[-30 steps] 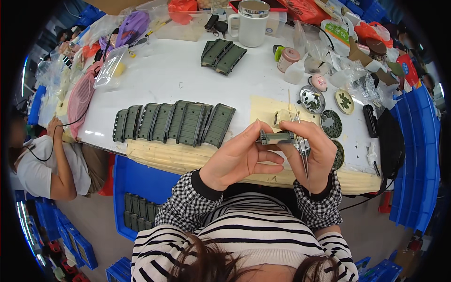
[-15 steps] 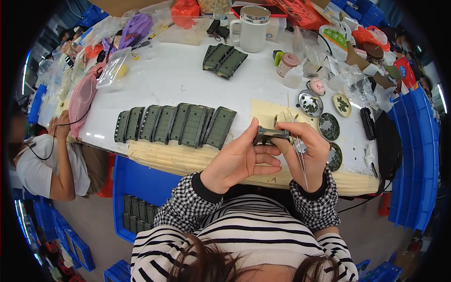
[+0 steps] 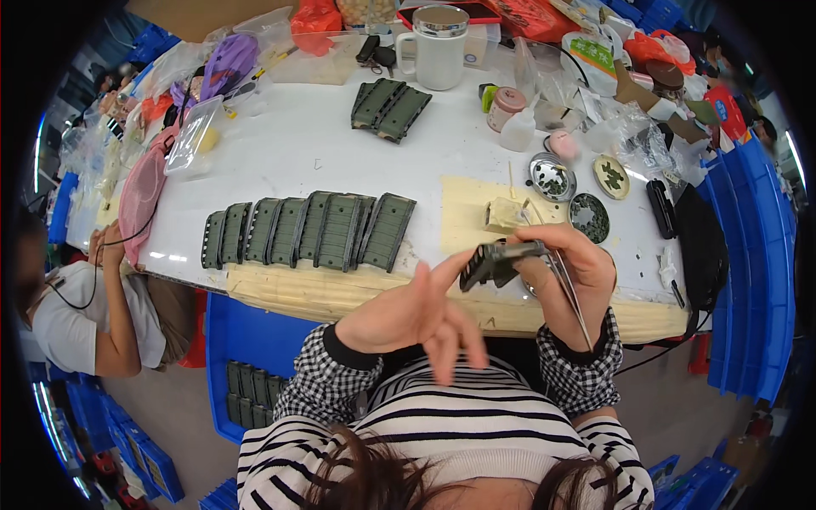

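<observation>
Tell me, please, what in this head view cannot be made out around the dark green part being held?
- Dark green part: far end covered by right hand; surface detail too small.
- Tweezers: tips hidden behind the part.
- Left hand: fingers motion-blurred.
- Small dishes: contents too small.
</observation>
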Available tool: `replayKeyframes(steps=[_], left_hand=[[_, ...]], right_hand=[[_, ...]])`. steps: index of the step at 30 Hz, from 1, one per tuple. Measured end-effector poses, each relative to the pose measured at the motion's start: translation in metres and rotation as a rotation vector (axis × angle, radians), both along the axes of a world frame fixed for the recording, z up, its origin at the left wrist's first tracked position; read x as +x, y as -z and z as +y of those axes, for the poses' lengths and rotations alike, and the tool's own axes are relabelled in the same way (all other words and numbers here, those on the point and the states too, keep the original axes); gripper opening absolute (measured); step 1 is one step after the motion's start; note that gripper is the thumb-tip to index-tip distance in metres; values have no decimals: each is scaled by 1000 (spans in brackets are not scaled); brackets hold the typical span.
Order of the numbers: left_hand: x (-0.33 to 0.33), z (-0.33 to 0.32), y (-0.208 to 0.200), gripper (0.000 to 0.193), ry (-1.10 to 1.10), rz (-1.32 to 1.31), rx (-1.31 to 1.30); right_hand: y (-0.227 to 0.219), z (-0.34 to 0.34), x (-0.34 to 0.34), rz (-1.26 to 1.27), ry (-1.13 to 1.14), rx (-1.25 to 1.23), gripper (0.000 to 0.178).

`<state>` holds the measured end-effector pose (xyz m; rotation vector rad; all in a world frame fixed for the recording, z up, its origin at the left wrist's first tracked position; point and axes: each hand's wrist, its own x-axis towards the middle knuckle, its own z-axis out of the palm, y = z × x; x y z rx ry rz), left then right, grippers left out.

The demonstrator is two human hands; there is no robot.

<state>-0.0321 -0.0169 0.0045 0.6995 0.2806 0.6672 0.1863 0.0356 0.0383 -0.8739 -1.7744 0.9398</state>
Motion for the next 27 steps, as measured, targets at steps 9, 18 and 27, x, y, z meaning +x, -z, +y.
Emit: replayKeyframes(steps=[9,18,27], left_hand=[[25,-6,10,129,-86,37,198],[28,-9,22,76,-459,389,208],[38,-10,27,47,-639,298,106]], right_hand=[[-3,-15,20,-94,-433,32,41],[15,33,89,-455,343,121,13],[42,91,122,-838,267,107,15]])
